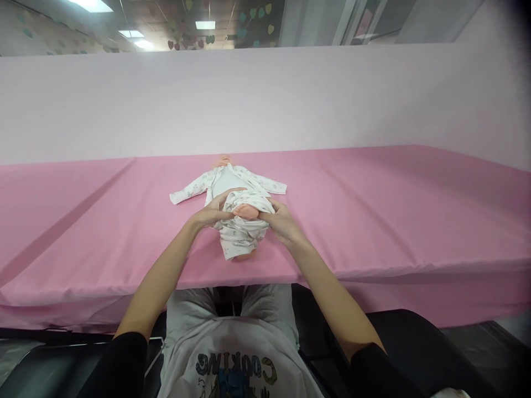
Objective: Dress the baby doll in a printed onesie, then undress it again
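Observation:
A baby doll (245, 210) lies on its back on the pink table (373, 210), head away from me. It wears a white printed garment (232, 185) whose sleeves spread out to both sides. My left hand (213, 211) grips bunched fabric of the garment at the doll's left side. My right hand (281, 220) holds the cloth on the other side. One bare doll foot pokes out between my hands, and the garment's lower part is crumpled around the legs.
A pink cloth covers the long table and hangs over its near edge (394, 276). A pale pink partition (265, 99) rises behind it. A black chair (415, 342) sits under me at the bottom right.

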A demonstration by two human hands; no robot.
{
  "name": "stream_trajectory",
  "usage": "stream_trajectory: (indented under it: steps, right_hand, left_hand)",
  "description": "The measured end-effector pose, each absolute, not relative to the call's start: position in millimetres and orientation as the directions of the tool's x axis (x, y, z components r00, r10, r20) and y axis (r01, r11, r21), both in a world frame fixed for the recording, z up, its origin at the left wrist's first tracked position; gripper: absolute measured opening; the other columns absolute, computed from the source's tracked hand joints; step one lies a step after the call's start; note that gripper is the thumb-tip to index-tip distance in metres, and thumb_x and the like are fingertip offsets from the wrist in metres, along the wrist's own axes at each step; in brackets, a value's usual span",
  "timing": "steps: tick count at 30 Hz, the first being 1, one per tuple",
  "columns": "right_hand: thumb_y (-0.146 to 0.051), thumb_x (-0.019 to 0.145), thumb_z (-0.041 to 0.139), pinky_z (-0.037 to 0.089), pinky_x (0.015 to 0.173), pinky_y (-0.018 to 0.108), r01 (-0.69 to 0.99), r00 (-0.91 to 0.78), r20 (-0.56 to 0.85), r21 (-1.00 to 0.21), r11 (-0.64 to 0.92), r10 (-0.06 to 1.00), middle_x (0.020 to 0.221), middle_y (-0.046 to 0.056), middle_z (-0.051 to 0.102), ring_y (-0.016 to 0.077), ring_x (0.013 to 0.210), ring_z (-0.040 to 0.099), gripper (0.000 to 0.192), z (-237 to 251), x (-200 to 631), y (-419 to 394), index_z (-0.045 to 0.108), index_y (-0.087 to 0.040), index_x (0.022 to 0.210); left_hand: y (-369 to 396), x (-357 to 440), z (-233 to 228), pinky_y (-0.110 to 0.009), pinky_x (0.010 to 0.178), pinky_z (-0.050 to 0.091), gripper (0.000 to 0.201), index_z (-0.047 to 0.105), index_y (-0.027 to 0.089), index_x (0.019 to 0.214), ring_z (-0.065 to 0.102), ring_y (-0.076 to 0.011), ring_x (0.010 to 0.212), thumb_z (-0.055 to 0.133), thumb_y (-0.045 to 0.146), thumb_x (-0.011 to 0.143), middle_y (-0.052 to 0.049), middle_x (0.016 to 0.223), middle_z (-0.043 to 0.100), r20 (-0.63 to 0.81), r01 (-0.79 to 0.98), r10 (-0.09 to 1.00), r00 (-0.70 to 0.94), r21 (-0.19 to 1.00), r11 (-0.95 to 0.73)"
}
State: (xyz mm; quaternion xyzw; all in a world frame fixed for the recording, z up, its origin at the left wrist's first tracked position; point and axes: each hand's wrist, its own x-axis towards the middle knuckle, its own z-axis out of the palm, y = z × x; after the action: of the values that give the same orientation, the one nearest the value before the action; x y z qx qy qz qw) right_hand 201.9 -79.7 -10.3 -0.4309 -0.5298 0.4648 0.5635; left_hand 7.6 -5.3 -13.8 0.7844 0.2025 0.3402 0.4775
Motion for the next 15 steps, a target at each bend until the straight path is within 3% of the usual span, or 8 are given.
stream_trajectory:
  steps: [7, 10, 15]
  right_hand:
    - [-0.018, 0.066, 0.066, 0.049, 0.087, 0.035, 0.051, -0.014, 0.252, -0.966, 0.252, 0.968, 0.109, 0.007, 0.068, 0.0247, 0.104, 0.060, 0.036, -20.6, 212.1, -64.6, 0.067, -0.016, 0.102]
    - [-0.016, 0.063, 0.069, 0.047, 0.090, 0.034, -0.044, -0.211, 0.170, -0.985, 0.164, 0.963, 0.114, 0.006, 0.066, 0.0255, 0.109, 0.058, 0.044, -22.0, 227.2, -55.3, 0.066, -0.019, 0.107]
    - [-0.023, 0.066, 0.074, 0.048, 0.090, 0.034, -0.178, -0.502, 0.072, -0.984, -0.022, 0.862, 0.119, 0.008, 0.064, 0.0265, 0.111, 0.058, 0.050, -27.3, 253.2, -42.8, 0.063, -0.018, 0.115]
  left_hand:
    - [-2.0, 14.2, -14.5, -0.039, 0.106, 0.039, 0.062, 0.054, 0.019, 0.125, 0.048, -0.0275, 0.125, 0.072, 0.036, 0.068, -0.010, 0.132, 0.055, 0.425, 0.139, 0.673, 0.606, 0.776, -0.615]
    - [-0.2, 15.0, -17.2, -0.038, 0.105, 0.039, 0.055, 0.055, 0.017, 0.123, 0.051, -0.0259, 0.121, 0.068, 0.034, 0.072, -0.009, 0.128, 0.057, 0.435, 0.179, 0.683, 0.587, 0.753, -0.633]
    - [0.9, 15.6, -20.2, -0.036, 0.102, 0.040, 0.050, 0.056, 0.016, 0.120, 0.053, -0.0255, 0.118, 0.065, 0.028, 0.072, -0.007, 0.124, 0.060, 0.406, 0.225, 0.689, 0.600, 0.741, -0.632]
